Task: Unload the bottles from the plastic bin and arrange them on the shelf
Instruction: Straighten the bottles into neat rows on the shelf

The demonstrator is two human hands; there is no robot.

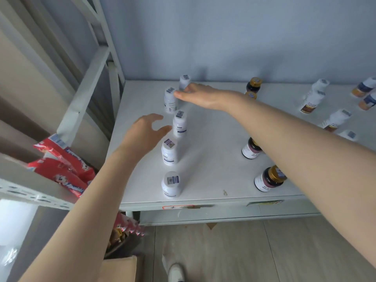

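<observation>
Several white bottles stand in a column on the white shelf (209, 139). My right hand (200, 95) reaches across to the column's far end, its fingertips against the rearmost white bottle (184, 82) and close to the second bottle (170, 99). My left hand (145, 131) hovers with relaxed fingers just left of the third white bottle (179, 124), holding nothing. Two more white bottles (169, 151) (171, 184) stand nearer the front edge. The plastic bin is out of view.
Dark bottles with gold caps (269, 179) (253, 84) stand in a second column under my right forearm. More white and orange bottles (311, 101) fill the right side. Red snack packets (61, 167) lie on the neighbouring rack at left; a cardboard box (120, 269) sits on the floor.
</observation>
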